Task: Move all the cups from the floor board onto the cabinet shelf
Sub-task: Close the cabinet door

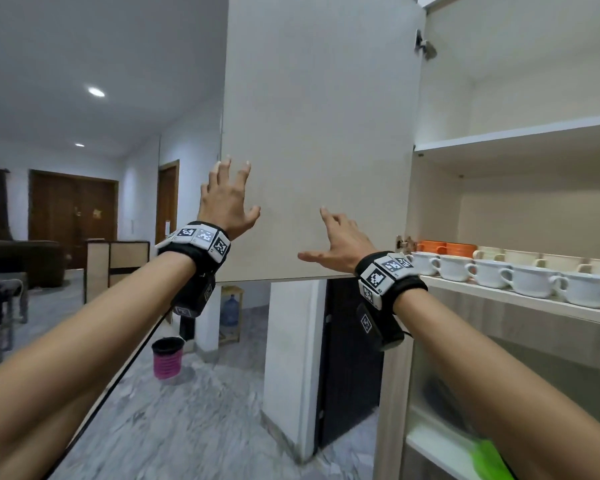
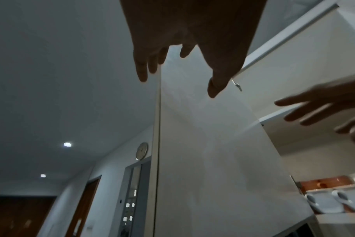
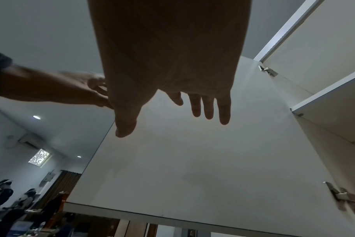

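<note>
Several white cups [image 1: 492,277] stand in a row along the front of the cabinet shelf [image 1: 520,301], with cream cups [image 1: 520,258] and orange cups [image 1: 445,247] behind them. The cabinet door [image 1: 319,140] hangs wide open to the left of the shelf. My left hand [image 1: 227,199] is raised with fingers spread near the door's outer edge and holds nothing. My right hand [image 1: 336,242] reaches toward the door's lower part, fingers straight and empty. The wrist views show the left hand [image 2: 182,64] and the right hand [image 3: 172,112] before the door panel [image 3: 192,160].
An empty upper shelf [image 1: 520,135] sits above the cups. A lower compartment holds something green [image 1: 489,459]. Down on the marble floor stand a pink bin [image 1: 168,358] and a water jug [image 1: 231,308]. A white pillar [image 1: 291,368] rises below the door.
</note>
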Motion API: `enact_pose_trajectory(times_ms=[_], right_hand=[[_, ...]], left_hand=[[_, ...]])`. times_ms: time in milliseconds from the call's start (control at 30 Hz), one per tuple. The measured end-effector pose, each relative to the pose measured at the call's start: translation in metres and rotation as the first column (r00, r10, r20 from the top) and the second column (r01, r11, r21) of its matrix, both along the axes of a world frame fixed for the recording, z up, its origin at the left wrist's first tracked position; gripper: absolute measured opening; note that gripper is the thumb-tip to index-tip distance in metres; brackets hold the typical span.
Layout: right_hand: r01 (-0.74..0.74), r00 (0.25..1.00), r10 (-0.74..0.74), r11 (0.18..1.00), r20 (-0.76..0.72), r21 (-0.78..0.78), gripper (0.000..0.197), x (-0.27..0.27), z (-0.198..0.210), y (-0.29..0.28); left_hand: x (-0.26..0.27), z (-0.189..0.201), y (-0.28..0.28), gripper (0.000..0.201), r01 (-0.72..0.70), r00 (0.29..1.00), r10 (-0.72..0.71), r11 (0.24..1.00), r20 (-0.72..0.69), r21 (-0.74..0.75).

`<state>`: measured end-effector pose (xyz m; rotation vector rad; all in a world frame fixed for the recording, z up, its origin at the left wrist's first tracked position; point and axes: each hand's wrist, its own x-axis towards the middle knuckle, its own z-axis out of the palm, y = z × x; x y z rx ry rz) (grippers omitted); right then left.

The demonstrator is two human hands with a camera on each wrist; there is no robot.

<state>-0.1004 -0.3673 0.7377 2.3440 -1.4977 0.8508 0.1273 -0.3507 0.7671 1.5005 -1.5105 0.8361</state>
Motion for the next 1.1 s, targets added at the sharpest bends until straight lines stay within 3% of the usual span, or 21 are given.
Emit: enact_pose_trajectory(times_ms=[100, 233, 367, 567, 733, 867, 1000, 1100], right_hand=[[0.016, 1.000, -0.016, 1.000, 0.005, 0.018, 0.108, 0.038, -0.005, -0.004], [0.031, 0.999, -0.030, 0.999, -0.016, 0.034, 0.108, 0.069, -0.014, -0.008], [0.058, 0.998, -0.057, 0.997, -0.019, 0.048, 0.109, 0.075, -0.018, -0.007], [0.045, 0.999, -0.045, 0.997, -0.003, 0.067, 0.118, 0.077, -0.021, 0.006], [-0.028, 0.997, 0.019, 0.992, 0.072, 0.126, 0.134, 0.070, -0.036, 0.039], [-0.021, 0.984, -0.008, 0.987, 0.177, 0.160, 0.137, 0.027, -0.046, 0.082], [-0.029, 0.972, -0.003, 0.991, 0.233, 0.133, 0.130, -0.039, -0.043, 0.122], [-0.081, 0.958, 0.042, 0.988, 0.285, 0.128, 0.107, -0.094, -0.044, 0.147]], left_hand=[[0.028, 0.001, -0.015, 0.093, 0.072, 0.993, -0.062, 0.992, -0.099, 0.104], [0.054, -0.003, -0.039, 0.107, 0.231, 0.963, -0.172, 0.925, -0.209, 0.302], [0.065, -0.012, -0.042, 0.106, 0.320, 0.936, -0.262, 0.911, -0.236, 0.260], [0.059, -0.013, -0.012, 0.107, 0.507, 0.857, -0.458, 0.830, -0.235, 0.232], [0.015, -0.011, 0.033, 0.099, 0.610, 0.792, -0.593, 0.763, -0.145, 0.212], [-0.042, -0.006, 0.074, 0.096, 0.692, 0.715, -0.693, 0.683, -0.092, 0.232], [-0.116, -0.002, 0.108, 0.094, 0.775, 0.618, -0.783, 0.595, -0.064, 0.212], [-0.175, -0.006, 0.126, 0.094, 0.808, 0.570, -0.820, 0.545, -0.061, 0.224]])
